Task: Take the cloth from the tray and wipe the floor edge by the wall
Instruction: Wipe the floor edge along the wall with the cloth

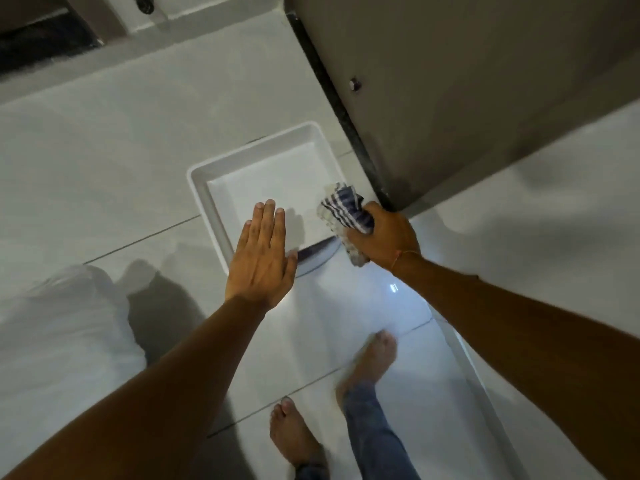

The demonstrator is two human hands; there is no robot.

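A white rectangular tray [207, 194] lies on the pale tiled floor, with nothing inside it. My right hand [384, 235] is shut on a blue-and-white striped cloth [341, 211], bunched up and held above the tray's right near corner. My left hand [261, 254] hovers flat over the tray's near edge, fingers straight and held together, holding nothing. A wall corner with a dark strip along its base [349, 123] stands just right of the tray.
My two bare feet [372, 358] stand on the glossy floor below the hands. A white bundle [59, 327] lies at the left. A pale skirting [485, 386] runs along the wall at the right. A doorway threshold [145, 29] crosses the top.
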